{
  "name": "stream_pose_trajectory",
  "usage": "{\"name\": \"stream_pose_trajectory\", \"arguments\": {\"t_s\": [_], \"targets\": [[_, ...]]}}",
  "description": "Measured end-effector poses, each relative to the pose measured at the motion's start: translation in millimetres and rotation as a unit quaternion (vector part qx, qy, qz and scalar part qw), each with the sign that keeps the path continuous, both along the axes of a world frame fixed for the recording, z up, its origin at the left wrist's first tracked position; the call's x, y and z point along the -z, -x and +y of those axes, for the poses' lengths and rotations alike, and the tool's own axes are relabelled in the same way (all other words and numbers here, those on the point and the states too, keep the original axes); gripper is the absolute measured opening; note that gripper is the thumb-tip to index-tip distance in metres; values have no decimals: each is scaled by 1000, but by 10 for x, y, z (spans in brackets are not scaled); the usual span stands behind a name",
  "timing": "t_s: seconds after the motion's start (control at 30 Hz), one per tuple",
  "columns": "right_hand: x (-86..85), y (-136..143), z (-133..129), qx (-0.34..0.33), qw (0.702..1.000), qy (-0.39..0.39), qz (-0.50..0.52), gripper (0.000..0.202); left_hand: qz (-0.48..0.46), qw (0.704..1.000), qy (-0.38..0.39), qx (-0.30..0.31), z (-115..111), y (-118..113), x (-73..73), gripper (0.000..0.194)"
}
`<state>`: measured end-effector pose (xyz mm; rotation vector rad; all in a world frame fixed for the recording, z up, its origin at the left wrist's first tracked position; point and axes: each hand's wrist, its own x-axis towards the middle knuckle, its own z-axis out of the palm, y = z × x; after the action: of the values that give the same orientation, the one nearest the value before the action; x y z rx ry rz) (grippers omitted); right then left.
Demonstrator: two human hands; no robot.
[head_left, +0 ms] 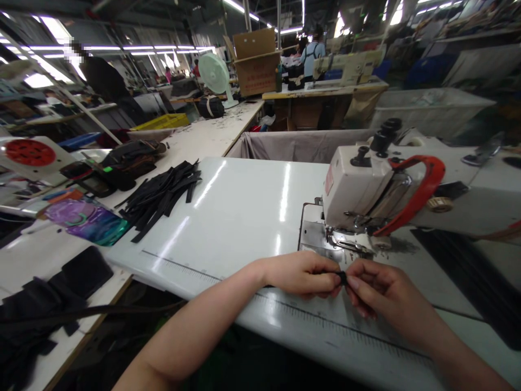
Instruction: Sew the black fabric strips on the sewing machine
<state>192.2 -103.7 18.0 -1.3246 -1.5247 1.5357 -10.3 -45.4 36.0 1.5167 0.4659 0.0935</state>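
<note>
1. Left hand [305, 276]: fingers curled in, thumb pressed against the index finger, pinching a small black piece [342, 278]. Most of it is hidden, so I can't tell its full shape.
2. Right hand [380, 288]: thumb and fingertips drawn close together at the other end of that same piece, so it looks like a two-handed pinch with barely any gap.
3. The piece sits between both sets of fingertips, near the front edge of the pale table [244, 195], just on the wearer's side of the sewing machine [358, 184]. My guess is fabric or webbing: very light, soft, bendy, not fragile. Probably not slippery, just fiddly. I'd grab it by the ends, thumb and index, and keep it taut so it doesn't fold or twist.
4. Right by the hands there's the machine's metal plate [312, 234], plus a printed ruler scale [317, 317] along the table edge. The red guard [427, 176] curves down the machine's head.
5. Further left, a loose heap of black strips [163, 193] lies at the table's far-left corner. They look floppy too, easiest to lift singly by a loose end.
6. Way back: a pale green fan [214, 73] beside a cardboard box [256, 68].
</note>
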Motion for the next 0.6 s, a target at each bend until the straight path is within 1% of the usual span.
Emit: {"name": "stream_pose_trajectory", "arguments": {"t_s": [0.07, 0.13, 0.23, 0.27, 0.33, 0.37, 0.4, 0.43, 0.47, 0.5, 0.53, 0.57, 0.6], "targets": [[-1, 5, -1, 5, 1000, 0, -2, 38, 1, 1000, 6, -4, -3, -1, 5, 22], [7, 5, 2, 11, 1000, -3, -4, 39, -5, 1000, 28, -8, -5, -3, 17, 23], [37, -4, 20, 32, 999, -24, 0, 39, -55, 997, 42, -40, -4, -12, 49, 27], [54, -8, 27, 41, 999, -35, 0, 39, -75, 995, 35, -59, -4, -17, 64, 28], [103, -13, 38, 67, 995, -72, -17, 36, -99, 987, 24, -124, -2, -32, 100, 32], [133, -12, 40, 89, 989, -109, -42, 33, -99, 981, 25, -168, -1, -42, 121, 34], [166, -8, 38, 110, 977, -163, -78, 29, -96, 971, 33, -216, 1, -53, 146, 36], [197, 1, 33, 119, 957, -233, -123, 24, -91, 959, 44, -264, 3, -66, 173, 36], [225, 15, 26, 111, 926, -315, -174, 21, -86, 945, 52, -311, 6, -80, 202, 35], [248, 34, 17, 79, 885, -399, -227, 23, -78, 932, 53, -349, 10, -95, 233, 32], [263, 59, 7, 29, 835, -476, -274, 28, -69, 923, 47, -377, 13, -110, 264, 28], [270, 89, -1, -28, 783, -538, -311, 32, -56, 914, 31, -400, 17, -125, 295, 24], [271, 120, -7, -76, 736, -581, -338, 36, -35, 907, -6, -419, 20, -139, 325, 20]]}}
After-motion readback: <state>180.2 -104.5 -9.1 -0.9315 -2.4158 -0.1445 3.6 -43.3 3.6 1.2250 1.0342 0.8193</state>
